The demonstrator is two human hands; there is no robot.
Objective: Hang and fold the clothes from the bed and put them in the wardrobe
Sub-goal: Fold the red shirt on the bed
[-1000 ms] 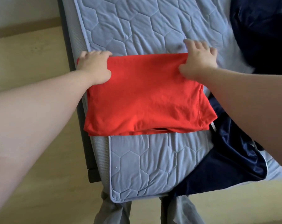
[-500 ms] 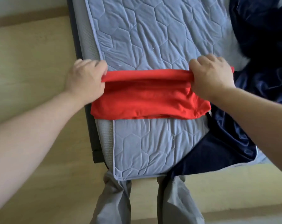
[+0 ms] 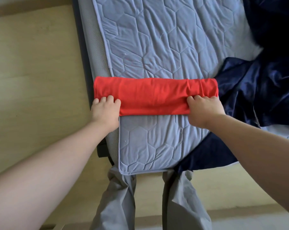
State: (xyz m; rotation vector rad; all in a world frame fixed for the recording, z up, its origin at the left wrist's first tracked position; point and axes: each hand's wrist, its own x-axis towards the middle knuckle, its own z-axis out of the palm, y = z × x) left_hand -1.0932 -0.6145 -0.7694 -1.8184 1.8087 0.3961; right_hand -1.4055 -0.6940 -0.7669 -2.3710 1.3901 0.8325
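As fingers (image 3: 111, 99) curl, left hand (image 3: 105, 112) and right hand (image 3: 204, 110) grip the red shirt (image 3: 153, 95).

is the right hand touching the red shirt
Touching. The head view shows the right hand with fingers curled onto the near edge of the red shirt, no gap.

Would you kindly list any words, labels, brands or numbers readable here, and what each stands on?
None: no readable text shows. The red garment, the quilted mattress, the dark blue fabric and the grey trousers all look plain, with no label or print in view.
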